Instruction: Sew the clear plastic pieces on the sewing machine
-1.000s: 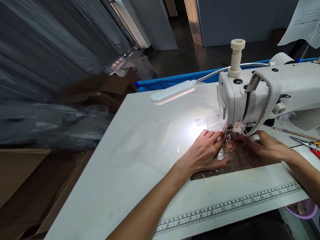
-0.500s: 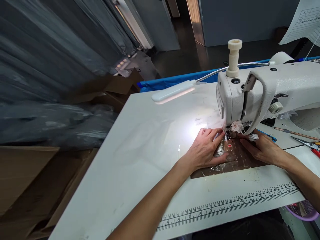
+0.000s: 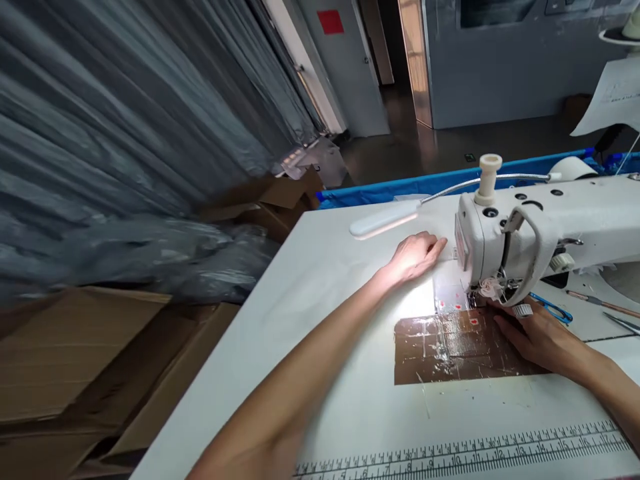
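Note:
My left hand (image 3: 416, 256) is behind and left of the needle area of a white sewing machine (image 3: 473, 230). Its fingers are curled together; what they pinch, if anything, is too small to make out. A pale, see-through strip with small red marks (image 3: 447, 287) lies between this hand and the presser foot (image 3: 473, 300). My right hand (image 3: 540, 337) rests just right of the foot, thumb stretched over a brown, tape-covered sheet (image 3: 425, 360), some fingertips hidden by the machine head. A pinkish ruffled piece (image 3: 490, 287) hangs at the machine head.
A white lamp (image 3: 385, 220) on a bendy neck lights the table (image 3: 300, 347). Blue thread snips (image 3: 553, 308), a brown-handled tool (image 3: 595, 299) and metal blade tips (image 3: 623, 323) lie right of the machine. A ruler strip (image 3: 465, 457) runs along the front edge. Cardboard boxes (image 3: 75, 353) stand left.
My left hand has left the brown sheet and moved back behind the presser foot, its fingers now curled. My right hand stays beside the foot. The view has tilted up.

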Demonstrator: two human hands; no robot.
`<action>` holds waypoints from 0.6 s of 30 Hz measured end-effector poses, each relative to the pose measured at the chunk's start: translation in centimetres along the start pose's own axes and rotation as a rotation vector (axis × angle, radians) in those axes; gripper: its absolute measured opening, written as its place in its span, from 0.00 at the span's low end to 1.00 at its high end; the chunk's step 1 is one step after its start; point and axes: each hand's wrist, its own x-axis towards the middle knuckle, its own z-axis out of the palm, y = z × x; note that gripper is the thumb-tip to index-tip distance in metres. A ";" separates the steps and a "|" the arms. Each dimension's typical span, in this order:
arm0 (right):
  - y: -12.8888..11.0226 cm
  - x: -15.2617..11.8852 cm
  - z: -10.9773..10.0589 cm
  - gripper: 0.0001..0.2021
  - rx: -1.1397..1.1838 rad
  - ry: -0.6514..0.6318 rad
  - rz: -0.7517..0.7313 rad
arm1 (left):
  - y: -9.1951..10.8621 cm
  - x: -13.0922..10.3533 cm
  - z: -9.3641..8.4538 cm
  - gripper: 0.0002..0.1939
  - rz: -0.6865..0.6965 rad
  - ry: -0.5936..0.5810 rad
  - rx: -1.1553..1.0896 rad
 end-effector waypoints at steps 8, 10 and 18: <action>0.6 0.2 0.8 0.16 -0.002 0.025 0.000 | -4.0 3.0 -1.1 0.25 -0.165 0.005 -0.018; 0.5 0.2 0.7 0.18 -0.014 0.033 -0.019 | -4.4 2.2 -1.4 0.28 -0.193 0.005 -0.028; 0.2 0.2 0.8 0.21 -0.039 0.059 -0.034 | -4.3 -2.2 -2.9 0.20 -0.310 0.129 -0.013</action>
